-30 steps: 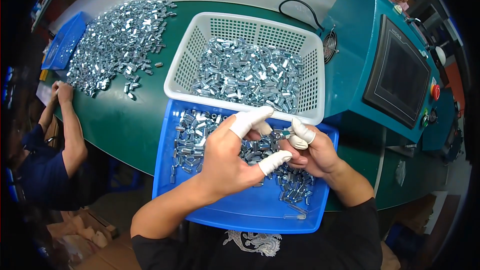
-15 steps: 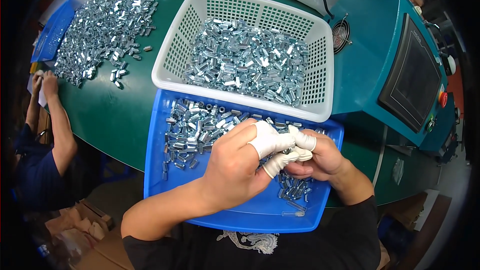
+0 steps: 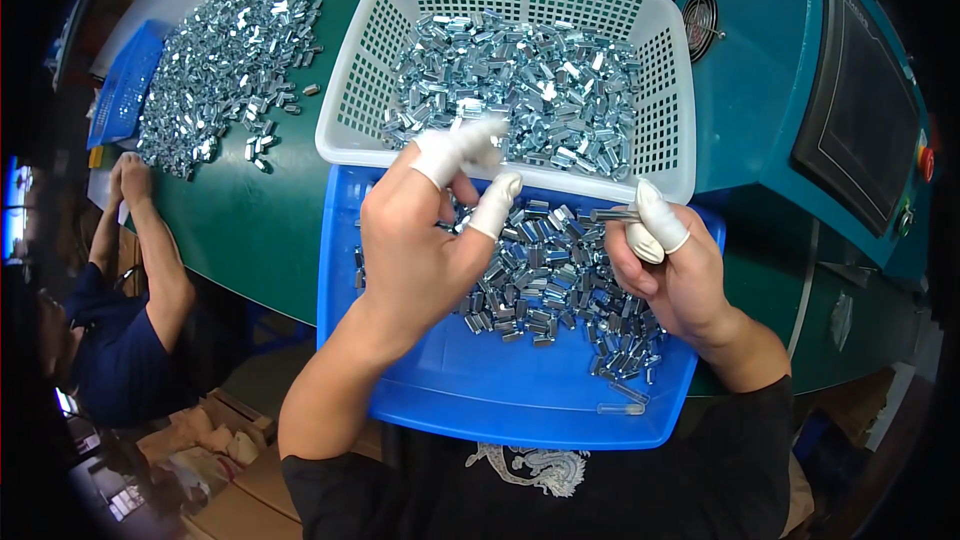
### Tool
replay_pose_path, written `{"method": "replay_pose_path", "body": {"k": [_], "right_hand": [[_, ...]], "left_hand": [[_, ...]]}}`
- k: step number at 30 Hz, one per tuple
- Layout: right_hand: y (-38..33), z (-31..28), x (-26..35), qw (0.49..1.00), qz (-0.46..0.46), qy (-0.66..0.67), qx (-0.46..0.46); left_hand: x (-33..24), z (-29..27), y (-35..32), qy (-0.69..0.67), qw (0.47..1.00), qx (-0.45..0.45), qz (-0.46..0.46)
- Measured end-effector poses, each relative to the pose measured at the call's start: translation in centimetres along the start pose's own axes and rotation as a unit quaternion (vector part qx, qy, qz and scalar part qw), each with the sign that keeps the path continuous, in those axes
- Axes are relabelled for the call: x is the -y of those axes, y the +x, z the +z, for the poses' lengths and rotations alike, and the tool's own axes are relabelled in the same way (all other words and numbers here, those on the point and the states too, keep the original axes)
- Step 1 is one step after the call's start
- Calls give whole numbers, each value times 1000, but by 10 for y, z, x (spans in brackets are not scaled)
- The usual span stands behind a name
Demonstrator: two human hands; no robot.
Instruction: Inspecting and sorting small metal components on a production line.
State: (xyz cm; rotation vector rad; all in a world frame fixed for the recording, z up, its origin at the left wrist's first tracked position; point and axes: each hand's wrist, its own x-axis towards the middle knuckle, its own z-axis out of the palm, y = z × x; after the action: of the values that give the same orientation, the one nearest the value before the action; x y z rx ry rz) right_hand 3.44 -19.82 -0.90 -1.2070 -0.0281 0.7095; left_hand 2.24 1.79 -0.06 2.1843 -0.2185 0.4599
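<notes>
My left hand (image 3: 415, 240) hovers over the near rim of the white basket (image 3: 338, 145), its thumb and fingers apart and slightly smeared by motion. No piece shows between them. White finger cots cover some fingertips on both hands. My right hand (image 3: 672, 265) pinches a slim grey metal rod (image 3: 612, 215) between thumb and finger, its free end pointing left. Below both hands is the blue tray (image 3: 460, 395), with many loose shiny long hex nuts (image 3: 540, 270) in it. More long hex nuts (image 3: 510, 80) fill the basket, which stands against the tray's far side.
A large heap of long hex nuts (image 3: 230, 60) lies on the green table (image 3: 250, 250) at the far left, beside a blue basket (image 3: 128, 90). There a co-worker's hands (image 3: 130, 180) work. At right stands a teal machine (image 3: 750, 70) with a dark screen (image 3: 860, 90). Clear tubes (image 3: 622, 408) lie in the tray's near-right corner.
My hands were together over the tray and have parted. The left one has moved left and away from me and opened; the right has moved right, the rod now showing in its pinch.
</notes>
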Motion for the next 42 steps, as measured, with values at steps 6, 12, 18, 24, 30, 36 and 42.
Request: {"method": "replay_pose_path", "body": {"k": [6, 12, 18, 24, 30, 36, 42], "right_hand": [[-1, 1, -3, 1000, -10, 2, 8], [-1, 2, -3, 1000, -14, 10, 16], [-4, 1, -6, 991, -87, -107, -2], [-9, 5, -5, 971, -112, -211, 25], [-8, 11, -8, 951, -144, -273, 29], [-12, 12, -9, 970, -91, -220, 41], [-10, 16, -5, 989, -51, -142, -1]], "left_hand": [[14, -16, -21, 130, 972, 194, -21], [20, -14, -25, 214, 939, 268, -30], [-4, -5, -18, -126, 947, 241, -172], [-23, -5, -24, -240, 947, 184, -111], [-13, -1, -30, -249, 948, 172, -92], [-24, 9, -38, -154, 981, 94, 66], [-26, 12, -28, -112, 989, 61, 71]]}}
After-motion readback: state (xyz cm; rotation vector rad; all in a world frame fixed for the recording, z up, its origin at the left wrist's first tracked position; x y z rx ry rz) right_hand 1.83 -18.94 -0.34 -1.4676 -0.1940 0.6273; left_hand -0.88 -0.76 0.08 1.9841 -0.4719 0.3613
